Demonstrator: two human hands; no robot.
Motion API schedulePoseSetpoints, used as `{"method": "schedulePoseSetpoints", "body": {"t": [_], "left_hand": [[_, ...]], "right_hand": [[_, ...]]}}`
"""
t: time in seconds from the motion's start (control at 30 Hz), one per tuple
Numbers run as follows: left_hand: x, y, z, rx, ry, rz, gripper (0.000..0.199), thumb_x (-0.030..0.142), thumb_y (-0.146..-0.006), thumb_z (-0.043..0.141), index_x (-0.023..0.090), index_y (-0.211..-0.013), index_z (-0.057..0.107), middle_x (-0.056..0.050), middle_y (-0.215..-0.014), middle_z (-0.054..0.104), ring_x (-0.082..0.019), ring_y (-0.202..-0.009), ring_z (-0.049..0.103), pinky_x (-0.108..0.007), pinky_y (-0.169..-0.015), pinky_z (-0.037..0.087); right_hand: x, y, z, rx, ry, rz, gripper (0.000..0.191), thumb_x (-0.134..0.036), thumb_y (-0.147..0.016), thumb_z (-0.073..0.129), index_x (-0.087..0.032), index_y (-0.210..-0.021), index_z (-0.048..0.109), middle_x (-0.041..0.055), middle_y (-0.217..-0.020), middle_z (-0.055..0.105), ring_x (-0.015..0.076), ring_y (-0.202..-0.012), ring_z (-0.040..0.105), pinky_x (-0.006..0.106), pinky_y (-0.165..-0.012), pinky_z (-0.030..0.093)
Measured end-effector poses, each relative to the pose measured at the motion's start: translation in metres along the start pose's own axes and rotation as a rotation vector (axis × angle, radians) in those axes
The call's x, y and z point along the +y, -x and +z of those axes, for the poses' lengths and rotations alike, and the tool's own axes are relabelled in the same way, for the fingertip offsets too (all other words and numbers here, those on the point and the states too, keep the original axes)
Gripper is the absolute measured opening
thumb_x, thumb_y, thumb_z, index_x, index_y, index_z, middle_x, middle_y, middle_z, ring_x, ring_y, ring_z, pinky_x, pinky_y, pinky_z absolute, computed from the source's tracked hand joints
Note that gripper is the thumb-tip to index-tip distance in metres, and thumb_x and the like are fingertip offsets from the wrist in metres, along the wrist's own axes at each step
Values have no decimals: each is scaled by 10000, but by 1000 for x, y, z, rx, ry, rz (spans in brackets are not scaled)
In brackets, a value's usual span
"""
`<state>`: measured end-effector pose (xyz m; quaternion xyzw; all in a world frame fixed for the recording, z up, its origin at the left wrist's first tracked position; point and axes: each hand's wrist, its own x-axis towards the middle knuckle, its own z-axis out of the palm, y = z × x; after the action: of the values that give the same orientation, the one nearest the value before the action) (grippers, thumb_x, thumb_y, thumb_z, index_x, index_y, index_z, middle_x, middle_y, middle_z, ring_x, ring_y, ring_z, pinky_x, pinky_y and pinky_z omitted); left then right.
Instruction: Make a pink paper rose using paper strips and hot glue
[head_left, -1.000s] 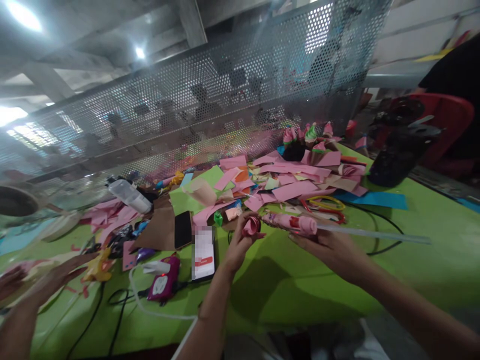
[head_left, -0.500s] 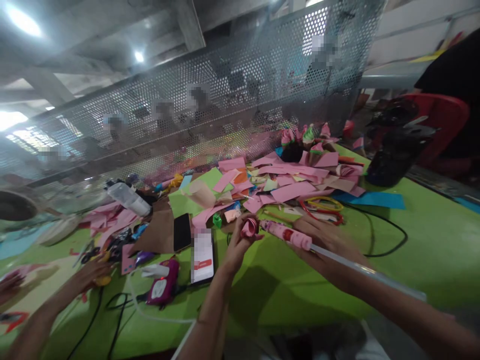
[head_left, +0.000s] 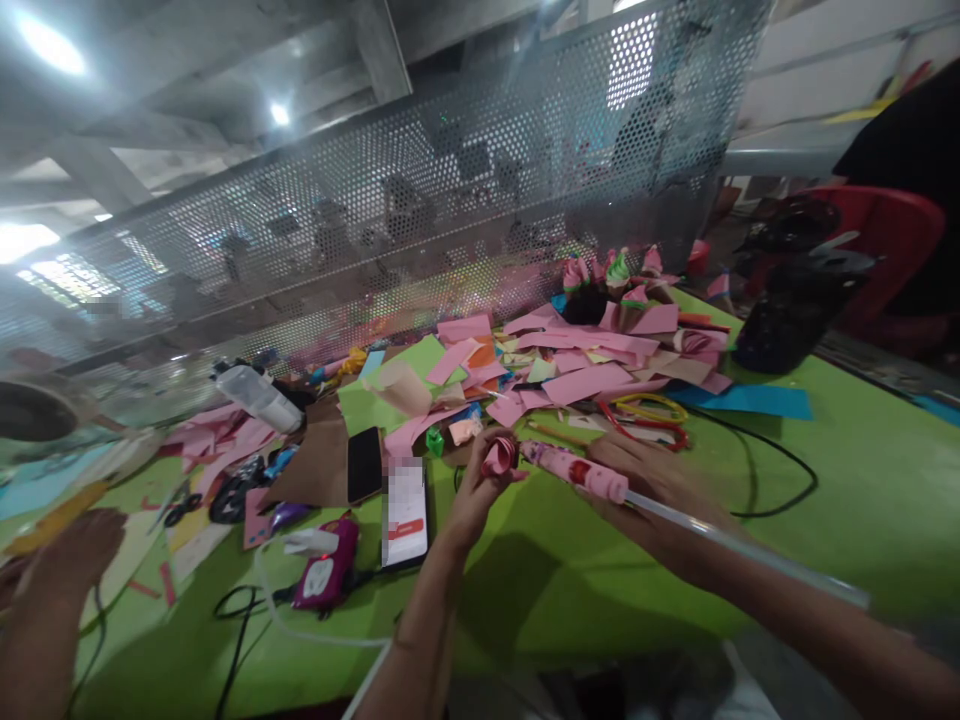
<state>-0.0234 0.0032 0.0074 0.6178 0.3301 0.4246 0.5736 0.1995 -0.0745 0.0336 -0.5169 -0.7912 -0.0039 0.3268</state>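
Observation:
My left hand (head_left: 480, 490) pinches a small pink paper roll (head_left: 499, 457), its spiral end facing up, above the green table (head_left: 555, 600). My right hand (head_left: 645, 480) is wrapped round a pink patterned glue gun (head_left: 574, 470); a long clear glue stick (head_left: 742, 545) juts from its rear along my right forearm. The gun's tip points left and sits close beside the roll; whether they touch I cannot tell. Behind both hands lies a heap of pink paper strips (head_left: 592, 382).
Two phones (head_left: 364, 465), a purple pouch (head_left: 328, 565) and cables lie left of my left arm. A co-worker's hand (head_left: 90, 545) is at far left. Paper cones (head_left: 618, 268) stand at the back, a dark bottle (head_left: 787, 310) at right. A perforated metal screen (head_left: 375, 220) rises behind.
The co-worker's hand has moved left, away from the scissors, and a yellow tool now shows beside it. My own hands have hardly moved.

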Motion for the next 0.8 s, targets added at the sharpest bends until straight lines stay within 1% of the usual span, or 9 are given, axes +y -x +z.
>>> {"method": "schedulePoseSetpoints", "body": {"t": [0.1, 0.2, 0.4, 0.5, 0.67, 0.8], "left_hand": [[1, 0, 1, 2, 0, -16, 411, 412, -753, 692, 259, -1120, 588, -50, -1186, 539, -239, -1081, 518, -342, -839, 555], [2, 0, 3, 7, 0, -25, 415, 393, -739, 695, 258, -1118, 594, -51, -1183, 544, -243, -1077, 520, -347, -843, 556], [2, 0, 3, 17, 28, -30, 399, 286, -714, 679, 265, -1105, 601, -44, -1172, 547, -231, -1070, 528, -314, -809, 554], [1, 0, 3, 14, 49, -30, 393, 306, -716, 690, 261, -1097, 604, -50, -1158, 545, -235, -1066, 535, -322, -802, 562], [-2, 0, 2, 17, 55, -10, 400, 354, -722, 713, 268, -1100, 614, -47, -1160, 545, -236, -1082, 528, -314, -807, 562], [-5, -1, 2, 25, 71, -3, 396, 335, -724, 705, 269, -1104, 615, -47, -1165, 548, -238, -1080, 527, -325, -812, 562]], "right_hand": [[0, -2, 1, -14, 16, 21, 197, -303, -985, 443, -232, -809, 497, 22, -747, 575, 176, -652, 539, 299, -583, 342], [0, -4, 3, -6, 26, 19, 171, -291, -981, 454, -227, -837, 521, 35, -784, 603, 181, -682, 558, 298, -586, 340], [2, -2, 3, -4, 21, -12, 185, -284, -976, 443, -226, -823, 527, 32, -769, 600, 175, -659, 548, 305, -589, 354], [2, -1, 1, -14, 1, -7, 202, -301, -978, 444, -230, -805, 521, 22, -748, 584, 175, -633, 544, 308, -576, 350], [2, -1, 0, -40, -27, 9, 167, -295, -964, 462, -228, -822, 517, 24, -779, 584, 182, -674, 562, 307, -591, 363], [3, -1, 2, -20, -16, 3, 178, -293, -972, 451, -230, -822, 522, 21, -783, 584, 176, -673, 556, 303, -596, 360]]}}
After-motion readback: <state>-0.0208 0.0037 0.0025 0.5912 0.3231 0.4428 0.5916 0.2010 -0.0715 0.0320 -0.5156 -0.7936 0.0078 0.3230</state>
